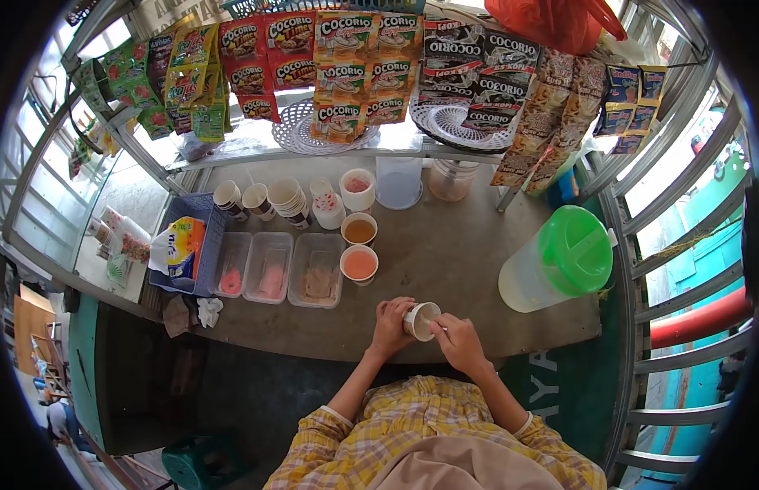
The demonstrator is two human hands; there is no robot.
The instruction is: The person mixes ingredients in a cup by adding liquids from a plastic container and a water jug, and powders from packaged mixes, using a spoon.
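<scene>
My left hand is wrapped round the side of a paper cup, tilted above the front edge of the table. At the cup's mouth, my right hand is closed in a pinch on a thin spoon-like utensil whose lower end goes into the cup. Its exact kind is hard to make out, and pale contents show inside the cup. Just beyond are a cup of orange-pink drink, a cup of amber drink and a cup with pink contents.
Plastic tubs of powder and stacked paper cups stand left, beside a purple basket. A green-lidded pitcher stands right. Drink sachets hang along the back above a clear container.
</scene>
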